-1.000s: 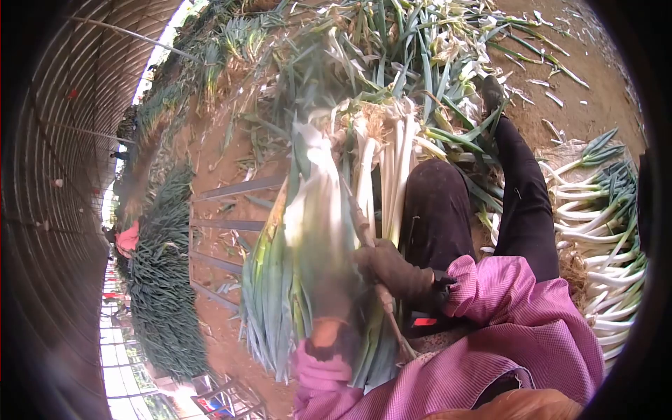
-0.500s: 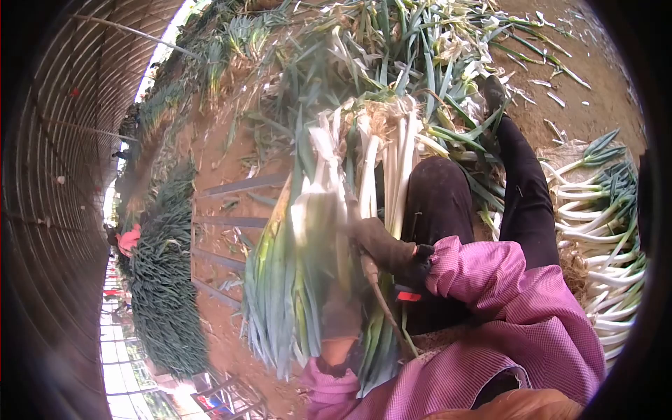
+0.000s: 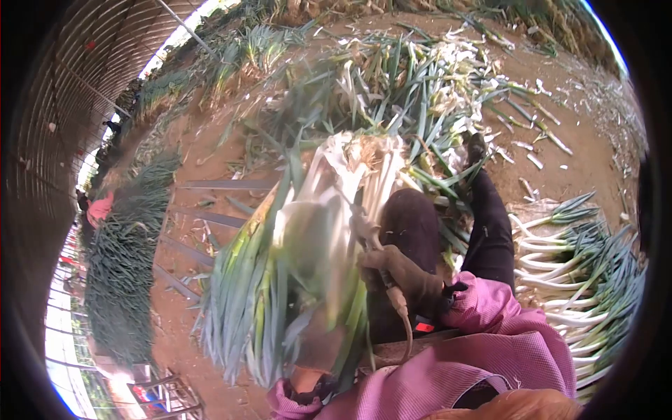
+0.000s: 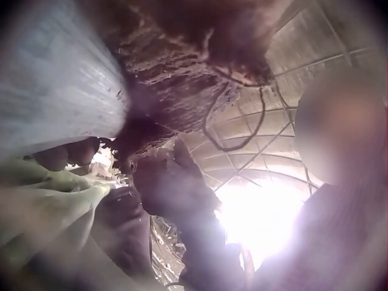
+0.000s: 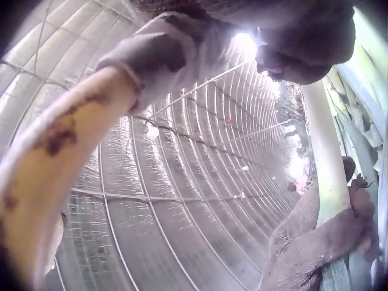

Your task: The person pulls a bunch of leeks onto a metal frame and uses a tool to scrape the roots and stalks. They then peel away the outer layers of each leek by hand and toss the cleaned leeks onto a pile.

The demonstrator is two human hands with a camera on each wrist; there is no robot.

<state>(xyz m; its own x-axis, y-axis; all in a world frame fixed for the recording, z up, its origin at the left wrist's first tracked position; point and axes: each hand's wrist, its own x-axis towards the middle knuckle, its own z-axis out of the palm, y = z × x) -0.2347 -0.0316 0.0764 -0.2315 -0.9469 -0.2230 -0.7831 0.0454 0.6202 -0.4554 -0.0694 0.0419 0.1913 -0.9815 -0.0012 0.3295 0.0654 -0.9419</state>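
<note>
In the head view my gloved left hand (image 3: 322,343), blurred, is low among long green leaves. The right wrist view shows that glove (image 5: 333,236) wrapped round a green onion (image 5: 327,145) with a thick white stem. My gloved right hand (image 3: 402,276) grips a thin hose (image 3: 397,302), its front end lying over the white stems. Close to the right wrist camera, the hose (image 5: 66,151) looks yellow with brown stains and has a grey wrapping. Beside the left hand lies a bundle of green onions (image 3: 238,301), leaves toward me and roots away.
Peeled green onions (image 3: 560,280) lie in a row at the right. Loose leaves and peelings (image 3: 413,84) heap up ahead. Metal bars (image 3: 210,217) stick out left of the bundle, with a big green onion pile (image 3: 119,280) beyond. My knee (image 3: 413,224) is beside the stems.
My left hand has drawn back toward my body and lower among the leaves. The right hand stays on the hose, shifting slightly. The head view has tilted up and turned.
</note>
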